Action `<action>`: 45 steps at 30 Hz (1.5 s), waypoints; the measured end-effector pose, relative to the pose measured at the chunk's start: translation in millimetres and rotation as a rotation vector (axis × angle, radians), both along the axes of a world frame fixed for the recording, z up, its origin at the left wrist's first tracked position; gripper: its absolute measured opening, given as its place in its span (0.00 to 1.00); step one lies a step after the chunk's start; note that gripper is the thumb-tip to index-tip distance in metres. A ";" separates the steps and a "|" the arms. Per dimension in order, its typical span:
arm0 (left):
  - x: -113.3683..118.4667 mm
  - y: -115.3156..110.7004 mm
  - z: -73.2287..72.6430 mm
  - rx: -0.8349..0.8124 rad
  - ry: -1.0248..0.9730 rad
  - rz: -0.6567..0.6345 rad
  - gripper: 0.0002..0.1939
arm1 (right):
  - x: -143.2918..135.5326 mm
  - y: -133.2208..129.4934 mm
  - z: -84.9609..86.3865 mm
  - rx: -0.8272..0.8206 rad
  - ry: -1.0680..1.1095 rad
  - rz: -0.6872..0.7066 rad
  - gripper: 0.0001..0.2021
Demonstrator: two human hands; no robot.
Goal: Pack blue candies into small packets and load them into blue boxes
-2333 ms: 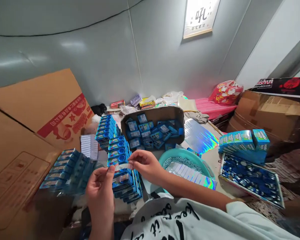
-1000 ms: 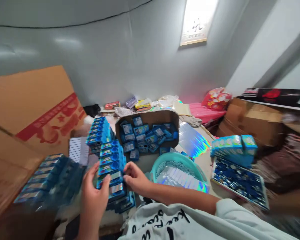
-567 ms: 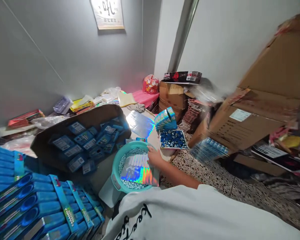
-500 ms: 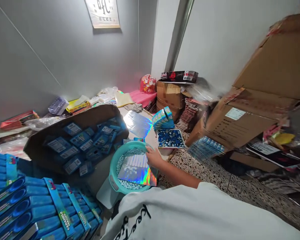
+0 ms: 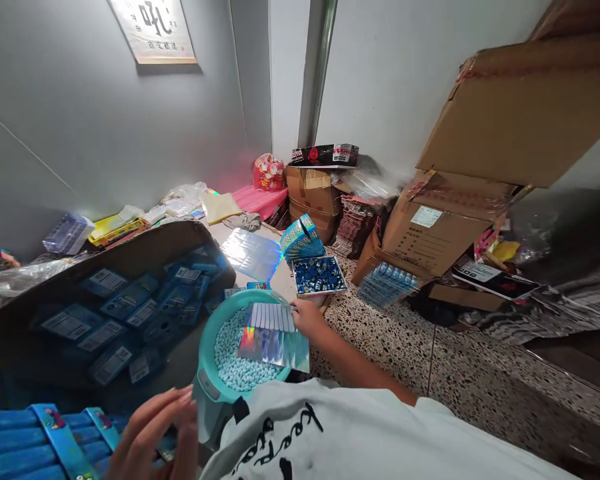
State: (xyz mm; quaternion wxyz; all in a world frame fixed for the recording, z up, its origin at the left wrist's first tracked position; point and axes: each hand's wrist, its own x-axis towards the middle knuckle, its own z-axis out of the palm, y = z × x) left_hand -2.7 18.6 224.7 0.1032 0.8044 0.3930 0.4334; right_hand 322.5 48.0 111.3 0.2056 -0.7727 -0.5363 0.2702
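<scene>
My right hand (image 5: 307, 319) grips the right edge of a shiny silver holographic sheet (image 5: 275, 347), which has a row of white strips along its far part. The sheet is held over a turquoise basin (image 5: 207, 340) full of small pale blue pellets (image 5: 240, 370). At the lower left my left hand (image 5: 155, 437) is raised with its fingers stretched out and slightly bent; I see nothing in it. Beneath and beside that hand lie blue tube-like packs (image 5: 20, 443) with printed bands.
A large open carton (image 5: 180, 230) with blue packets stands left of the basin. Behind are another silver sheet (image 5: 253, 252), a blue display box (image 5: 303, 240) and a shallow box of blue-and-silver pieces (image 5: 320, 275). Brown cartons (image 5: 430, 233) stand on the speckled floor at right.
My left hand has come into view at the lower left. The silver sheet has shifted and tilted in my right hand, uncovering more pellets. The view has swung right.
</scene>
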 end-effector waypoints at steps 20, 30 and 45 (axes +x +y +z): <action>89.5 59.1 -4.4 0.381 0.236 -0.319 0.25 | -49.8 -45.6 127.2 0.336 0.999 0.148 0.22; 84.9 43.5 -9.2 0.286 0.122 -0.372 0.23 | -55.5 -54.9 133.9 0.311 0.915 0.225 0.20; 80.6 37.0 21.7 0.264 0.034 -0.288 0.14 | -60.5 -57.1 137.9 0.358 0.860 0.101 0.22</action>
